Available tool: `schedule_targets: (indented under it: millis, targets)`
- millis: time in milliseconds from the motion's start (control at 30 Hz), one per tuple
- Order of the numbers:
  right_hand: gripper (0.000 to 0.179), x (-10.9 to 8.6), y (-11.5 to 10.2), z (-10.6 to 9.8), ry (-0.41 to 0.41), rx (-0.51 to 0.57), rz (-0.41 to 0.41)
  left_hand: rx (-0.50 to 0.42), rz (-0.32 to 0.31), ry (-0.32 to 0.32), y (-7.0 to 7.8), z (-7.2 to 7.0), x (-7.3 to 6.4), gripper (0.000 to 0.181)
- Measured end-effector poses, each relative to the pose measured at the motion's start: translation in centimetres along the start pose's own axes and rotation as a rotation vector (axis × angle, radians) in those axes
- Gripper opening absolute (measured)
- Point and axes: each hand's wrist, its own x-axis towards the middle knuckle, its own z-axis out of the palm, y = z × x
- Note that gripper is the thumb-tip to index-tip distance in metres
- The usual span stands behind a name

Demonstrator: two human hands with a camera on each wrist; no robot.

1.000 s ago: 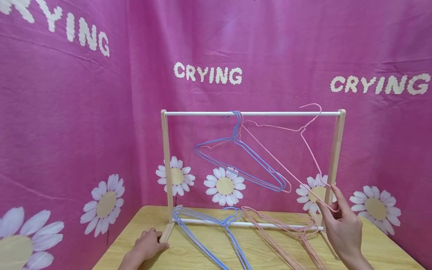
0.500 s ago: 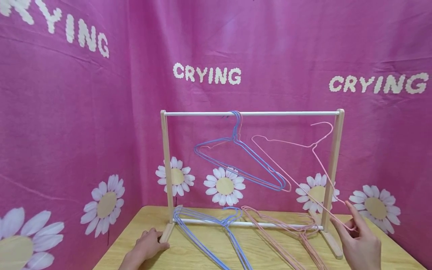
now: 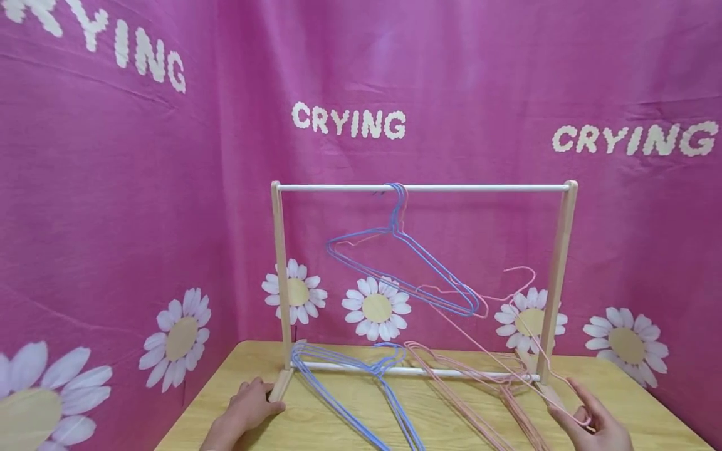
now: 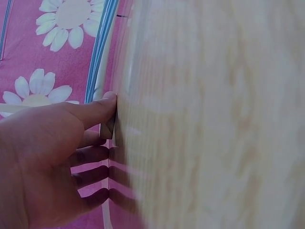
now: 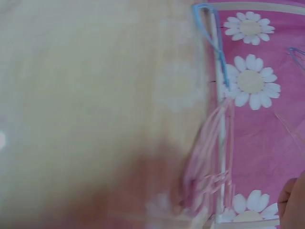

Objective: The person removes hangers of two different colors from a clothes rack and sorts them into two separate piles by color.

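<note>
In the head view my left hand (image 3: 246,410) grips the end of the clothes rack's left wooden foot (image 3: 281,384). Thumb and fingers close round that foot (image 4: 107,129) in the left wrist view. My right hand (image 3: 600,423) pinches one lower corner of a pink wire hanger (image 3: 510,299) in front of the rack's right side, its hook pointing up, below the white top rail (image 3: 485,188). From that rail hang blue hangers (image 3: 395,219) with a pink one (image 3: 403,210) behind them, near the middle. The right wrist view shows part of my right hand (image 5: 291,200) at its edge.
Several blue hangers (image 3: 376,369) lean over the lower white bar (image 3: 417,371) at the left, and several pink hangers (image 3: 504,389) at the right. The rack stands on a wooden table (image 3: 197,401). A magenta cloth (image 3: 451,75) with daisies and lettering surrounds it.
My right hand has moved the pink hanger away from the top rail, first right and down, then further down with its hook swinging left. The left hand stays on the foot.
</note>
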Motion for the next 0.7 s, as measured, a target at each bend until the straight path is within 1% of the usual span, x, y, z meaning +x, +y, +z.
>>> schedule_targets:
  millis: [67,167,200,300,367,400,467,500,533,567,600,633,667,700]
  targets:
    - [0.071,-0.2,0.8,0.0,-0.032,-0.006,-0.013,0.000,0.006,0.004,0.1,0.0,0.0,0.053]
    - [0.072,-0.5,1.7,0.1,-0.068,-0.008,0.000,0.001,-0.005,0.002,0.0,0.0,0.0,0.053]
    - [0.071,-0.5,1.9,0.2,-0.079,-0.016,0.016,0.002,-0.009,-0.001,0.0,0.0,0.0,0.053]
    - [0.073,-0.8,2.5,0.3,-0.078,-0.032,0.021,0.005,-0.011,-0.005,-0.1,0.0,0.1,0.054]
    - [0.079,-1.0,2.9,0.3,-0.095,-0.049,-0.007,0.006,-0.007,-0.001,-0.2,0.1,0.1,0.053]
    - [0.082,-1.1,3.3,0.2,-0.109,-0.051,-0.038,0.004,-0.006,0.001,-0.2,0.1,0.1,0.053]
    - [0.089,-1.1,4.3,0.1,-0.144,-0.009,-0.117,0.000,-0.006,0.008,-0.2,0.1,0.1,0.052]
    - [0.094,-1.0,5.1,0.0,-0.175,0.025,-0.183,0.001,-0.004,0.012,-0.2,0.1,0.1,0.053]
    - [0.098,-0.7,5.9,-0.1,-0.227,0.074,-0.265,0.003,-0.002,0.016,-0.2,0.0,0.1,0.053]
    - [0.100,0.0,6.7,-0.3,-0.306,0.152,-0.381,0.005,0.000,0.020,-0.1,0.0,0.1,0.052]
    - [0.102,0.7,7.6,-0.5,-0.408,0.254,-0.503,0.007,0.002,0.022,-0.1,0.0,0.1,0.052]
    - [0.099,1.5,8.2,-0.6,-0.543,0.393,-0.606,0.008,0.003,0.025,-0.1,0.0,0.1,0.052]
    - [0.095,2.3,8.8,-0.8,-0.708,0.542,-0.685,0.009,0.003,0.027,-0.1,0.0,0.1,0.052]
    - [0.090,3.1,9.1,-0.8,-0.891,0.688,-0.740,0.012,0.004,0.025,0.0,-0.1,0.1,0.052]
